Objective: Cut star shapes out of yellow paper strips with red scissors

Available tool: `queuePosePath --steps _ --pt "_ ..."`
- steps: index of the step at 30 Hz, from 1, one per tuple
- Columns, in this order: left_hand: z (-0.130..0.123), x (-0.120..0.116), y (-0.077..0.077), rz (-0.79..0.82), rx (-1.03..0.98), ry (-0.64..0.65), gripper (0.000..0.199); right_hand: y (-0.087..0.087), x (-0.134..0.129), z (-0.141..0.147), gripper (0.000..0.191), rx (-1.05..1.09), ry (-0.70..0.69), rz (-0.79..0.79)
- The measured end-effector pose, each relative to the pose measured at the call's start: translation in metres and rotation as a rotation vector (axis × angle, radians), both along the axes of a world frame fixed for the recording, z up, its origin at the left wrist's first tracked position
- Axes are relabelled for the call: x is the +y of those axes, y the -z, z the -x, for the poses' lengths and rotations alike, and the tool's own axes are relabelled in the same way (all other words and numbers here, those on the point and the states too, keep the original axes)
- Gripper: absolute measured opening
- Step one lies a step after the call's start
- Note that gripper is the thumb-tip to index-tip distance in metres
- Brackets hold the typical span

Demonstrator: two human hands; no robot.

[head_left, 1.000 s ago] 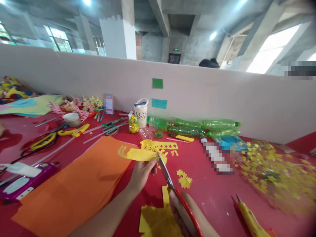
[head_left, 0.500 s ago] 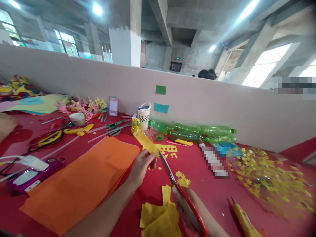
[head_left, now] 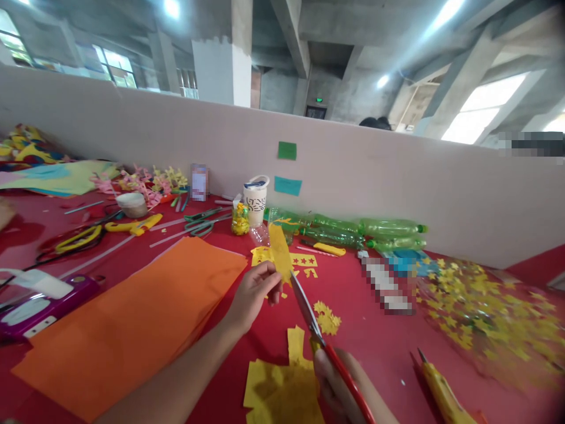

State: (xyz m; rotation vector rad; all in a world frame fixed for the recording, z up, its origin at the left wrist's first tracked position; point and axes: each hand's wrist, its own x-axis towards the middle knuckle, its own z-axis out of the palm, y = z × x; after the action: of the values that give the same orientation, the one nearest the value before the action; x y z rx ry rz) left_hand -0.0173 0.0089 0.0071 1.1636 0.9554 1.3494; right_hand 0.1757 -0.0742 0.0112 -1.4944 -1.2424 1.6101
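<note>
My left hand (head_left: 258,288) pinches a yellow strip (head_left: 279,250) that stands up from its fingertips over the red table. Red-handled scissors (head_left: 311,315) are in my right hand (head_left: 338,377), their blades pointing up and left with the tips at the strip's lower right edge. Below the hands lie yellow sheets (head_left: 282,391) in a stack. A small heap of yellow stars (head_left: 327,318) rests just right of the blades. Behind the strip are yellow pieces with star shapes (head_left: 304,259). Orange sheets (head_left: 145,318) spread out to the left of my left hand.
Green bottles (head_left: 339,229) and a white cup (head_left: 255,203) stand or lie along the partition. A yellow hot glue gun (head_left: 136,225) and purple power strip (head_left: 48,306) are left. Yellow star decorations (head_left: 489,312) and a yellow-handled tool (head_left: 441,388) are right.
The yellow strip has swung from leaning left to nearly upright in my left hand. The scissors have shifted slightly right and down, with blades closer together. The view has tilted a little.
</note>
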Motion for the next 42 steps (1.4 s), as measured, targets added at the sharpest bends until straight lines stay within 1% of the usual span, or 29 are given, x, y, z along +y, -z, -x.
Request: queuePosePath --steps 2,5,7,9,12,15,17,21,23,25,29,32,34,37,42 --pt "0.0 -0.002 0.001 0.006 0.006 0.019 0.024 0.001 0.0 -0.002 0.059 -0.006 -0.019 -0.002" --pt "-0.002 -0.004 0.001 0.029 0.005 0.032 0.023 0.005 0.002 -0.005 0.058 -0.092 -0.056 -0.025" --pt "-0.003 -0.004 0.002 0.034 -0.005 0.021 0.022 0.009 0.003 -0.008 0.058 -0.134 -0.047 -0.041" --pt "-0.004 -0.004 0.002 0.037 -0.022 0.001 0.02 0.013 0.005 -0.01 0.059 -0.132 -0.054 -0.045" --pt "-0.005 -0.002 0.002 0.05 -0.04 -0.021 0.018 0.017 0.008 -0.01 0.059 -0.113 -0.115 -0.036" --pt "-0.006 -0.002 0.002 0.054 -0.033 -0.031 0.018 0.018 0.011 -0.009 0.059 -0.154 -0.156 -0.05" --pt "-0.006 -0.003 0.001 0.058 -0.026 -0.008 0.021 0.019 0.014 -0.008 0.057 -0.19 -0.166 -0.091" --pt "-0.007 -0.006 0.0 0.102 0.006 0.138 0.024 0.019 0.017 -0.009 0.051 -0.162 -0.248 -0.144" --pt "-0.007 -0.006 0.001 0.108 0.007 0.142 0.023 0.016 0.017 -0.009 0.048 -0.141 -0.301 -0.137" --pt "-0.006 -0.005 0.002 0.1 -0.006 0.102 0.024 0.012 0.017 -0.008 0.048 -0.128 -0.333 -0.111" --pt "-0.004 -0.003 0.004 0.081 -0.03 0.08 0.024 0.005 0.014 -0.008 0.048 -0.072 -0.285 -0.087" --pt "-0.004 -0.004 0.004 0.081 -0.069 0.115 0.022 0.005 0.008 -0.012 0.05 -0.105 -0.186 -0.072" --pt "-0.004 -0.004 0.005 0.087 -0.093 0.136 0.022 0.005 0.005 -0.016 0.051 -0.136 -0.155 -0.084" --pt "-0.003 -0.003 0.006 0.087 -0.083 0.144 0.024 0.003 0.005 -0.019 0.051 -0.143 -0.187 -0.107" --pt "0.004 0.001 0.006 0.1 0.0 0.168 0.024 0.0 0.014 -0.016 0.051 -0.135 -0.265 -0.12"
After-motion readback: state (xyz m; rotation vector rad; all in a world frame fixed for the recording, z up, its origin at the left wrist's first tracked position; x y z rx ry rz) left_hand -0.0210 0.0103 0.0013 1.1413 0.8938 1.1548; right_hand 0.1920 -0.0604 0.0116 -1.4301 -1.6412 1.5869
